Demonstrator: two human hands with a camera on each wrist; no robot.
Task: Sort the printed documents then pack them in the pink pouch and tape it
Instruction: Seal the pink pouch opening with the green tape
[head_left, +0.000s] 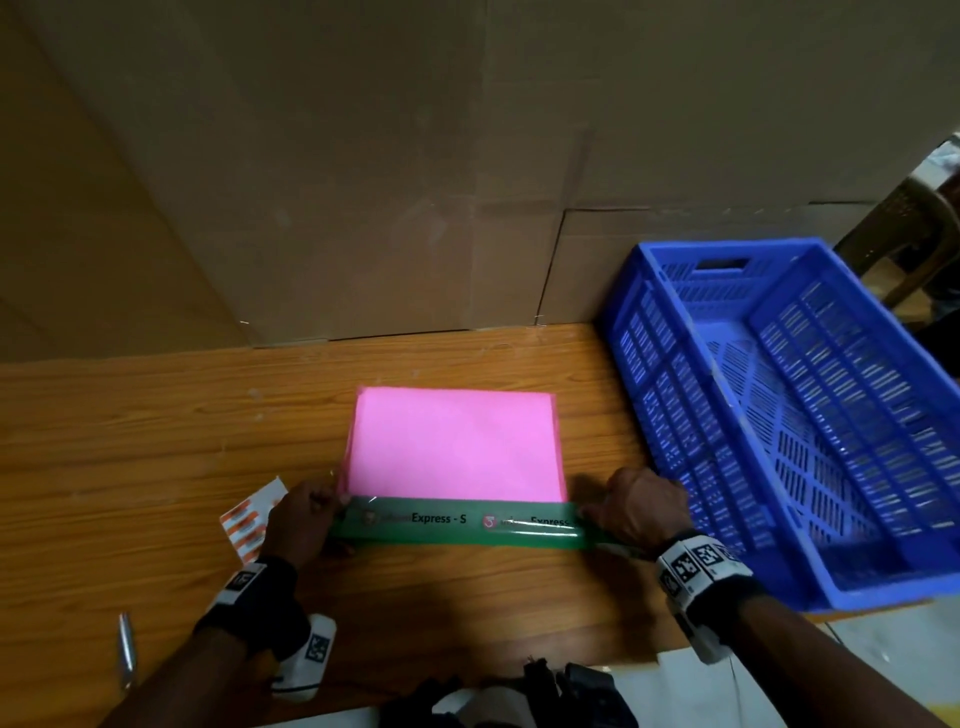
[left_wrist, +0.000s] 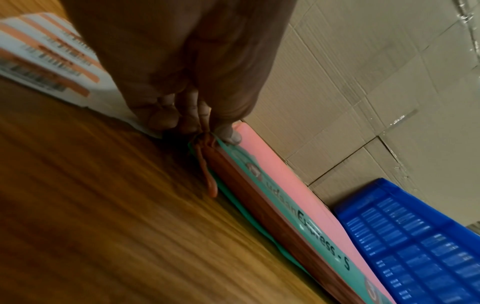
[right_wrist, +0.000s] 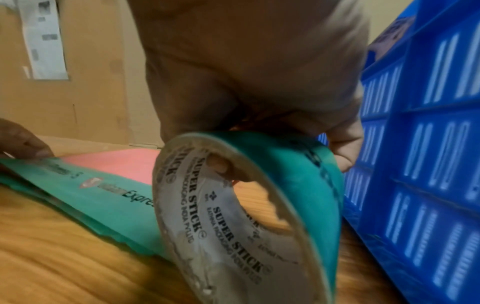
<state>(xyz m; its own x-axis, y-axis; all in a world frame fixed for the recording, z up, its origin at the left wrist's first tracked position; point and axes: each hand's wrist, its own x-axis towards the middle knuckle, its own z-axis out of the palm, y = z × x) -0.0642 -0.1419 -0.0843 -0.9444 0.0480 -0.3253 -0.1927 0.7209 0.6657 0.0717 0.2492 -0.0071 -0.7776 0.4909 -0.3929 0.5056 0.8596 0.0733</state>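
The pink pouch (head_left: 454, 441) lies flat on the wooden surface (head_left: 156, 415), its near edge covered by a stretched strip of green printed tape (head_left: 457, 522). The left hand (head_left: 301, 522) pinches the strip's free end at the pouch's left near corner, thumb on top and fingers (left_wrist: 166, 117) curled beneath. The right hand (head_left: 636, 512) grips the tape roll (right_wrist: 259, 205) just past the pouch's right near corner, one finger through its core. A blue crate (head_left: 789, 415) stands to the right, a sheet of barcode labels (head_left: 252, 519) under the left hand.
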